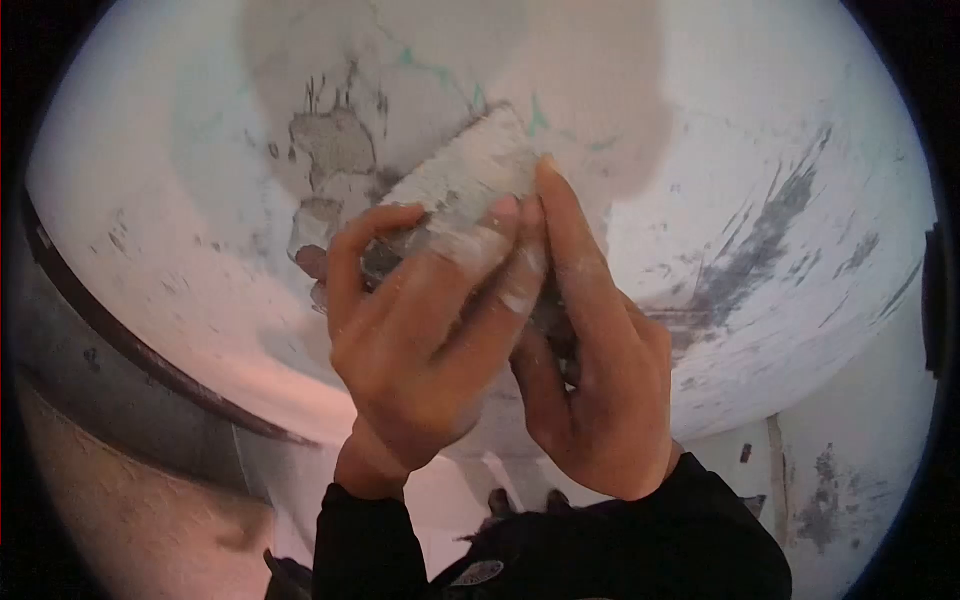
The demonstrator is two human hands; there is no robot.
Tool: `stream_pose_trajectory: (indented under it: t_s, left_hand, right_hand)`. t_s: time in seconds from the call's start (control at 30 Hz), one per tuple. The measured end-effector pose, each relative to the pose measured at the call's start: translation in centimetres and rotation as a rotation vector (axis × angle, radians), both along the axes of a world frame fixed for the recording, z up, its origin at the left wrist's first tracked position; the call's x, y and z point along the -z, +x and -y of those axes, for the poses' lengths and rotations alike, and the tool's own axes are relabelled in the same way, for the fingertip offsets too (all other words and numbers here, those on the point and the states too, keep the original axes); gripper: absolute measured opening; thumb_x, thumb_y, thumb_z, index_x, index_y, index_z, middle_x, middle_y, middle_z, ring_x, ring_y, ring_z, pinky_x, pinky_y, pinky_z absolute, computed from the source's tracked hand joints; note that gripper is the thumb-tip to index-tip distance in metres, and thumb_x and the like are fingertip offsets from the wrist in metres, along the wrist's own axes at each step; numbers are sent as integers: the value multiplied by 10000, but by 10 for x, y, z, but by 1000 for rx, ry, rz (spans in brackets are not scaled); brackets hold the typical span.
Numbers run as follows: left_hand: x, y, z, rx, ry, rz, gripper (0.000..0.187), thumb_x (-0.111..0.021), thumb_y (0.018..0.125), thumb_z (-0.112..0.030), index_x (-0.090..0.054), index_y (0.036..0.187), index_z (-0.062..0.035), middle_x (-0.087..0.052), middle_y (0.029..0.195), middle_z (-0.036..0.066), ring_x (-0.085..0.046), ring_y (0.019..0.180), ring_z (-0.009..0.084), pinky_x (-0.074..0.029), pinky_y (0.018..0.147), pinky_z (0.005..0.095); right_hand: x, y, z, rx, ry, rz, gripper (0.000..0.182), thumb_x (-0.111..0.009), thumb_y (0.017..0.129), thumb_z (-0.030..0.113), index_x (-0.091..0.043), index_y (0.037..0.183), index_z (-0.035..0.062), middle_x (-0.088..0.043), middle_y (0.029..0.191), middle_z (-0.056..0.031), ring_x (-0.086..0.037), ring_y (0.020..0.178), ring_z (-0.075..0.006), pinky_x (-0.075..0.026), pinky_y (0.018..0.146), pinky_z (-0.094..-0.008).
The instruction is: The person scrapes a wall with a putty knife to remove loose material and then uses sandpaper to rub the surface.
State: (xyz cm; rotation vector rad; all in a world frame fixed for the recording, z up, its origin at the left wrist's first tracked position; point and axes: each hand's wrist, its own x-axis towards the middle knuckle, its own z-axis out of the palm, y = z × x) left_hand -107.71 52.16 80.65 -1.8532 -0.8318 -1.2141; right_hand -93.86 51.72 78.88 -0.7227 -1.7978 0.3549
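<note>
A putty knife [465,165] with a broad blade coated in whitish plaster lies against the patchy white wall [760,130]. My left hand [415,345] is closed on the blade, two fingers laid along its face and another hooked at its left edge. From the right, my right hand [610,370] grips the same tool, its index finger stretched along the blade's right edge. White powder coats several fingers. The handle is mostly hidden between the hands. Rough grey bare patches [340,145] show just left of the blade.
Dark grey smears [765,235] mark the wall at the right. A dark strip [130,340] edges the surface at lower left. Below my black sleeves, two shoes [500,502] show on the pale floor [450,490]. Thin green marks [425,62] run across the wall above the blade.
</note>
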Motion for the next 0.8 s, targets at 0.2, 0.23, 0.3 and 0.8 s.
stream_pose_trajectory:
  t_s: [0.2, 0.23, 0.3, 0.8]
  left_hand:
    - [96, -16, 24, -51, -158, 11, 170, -786, 687, -241, -760, 848, -194, -701, 880, -86, -629, 754, 52, -448, 859, 336]
    - [114, -17, 24, -48, -127, 26, 171, -782, 693, -258, -760, 854, -205, -705, 891, -95, -631, 758, 41, -441, 857, 316]
    - [124, -18, 32, -70, -172, 45, 138, -774, 714, -269, -760, 841, -213, -710, 902, -101, -633, 751, 37, -436, 838, 301]
    - [346, -123, 93, 9, -845, 224, 186, -716, 787, -211, -677, 952, -132, -652, 794, 36, -622, 718, 230, -435, 789, 383]
  right_hand:
    - [79, 14, 16, -45, -121, 287, 573, -578, 854, -1, -412, 1396, -78, -527, 1353, -241, -655, 962, -299, -503, 820, -337]
    - [91, 11, 17, -8, -91, 306, 529, -566, 866, -3, -446, 1377, -67, -570, 1297, -219, -651, 919, -262, -501, 790, -318]
    - [112, 4, 18, 40, -11, 263, 438, -540, 896, -2, -516, 1331, -47, -644, 1155, -171, -636, 845, -198, -491, 734, -290]
    - [226, 71, 68, 470, -639, 85, 358, -511, 1010, 184, -448, 707, 5, -419, 671, 9, -367, 653, -81, -309, 591, -233]
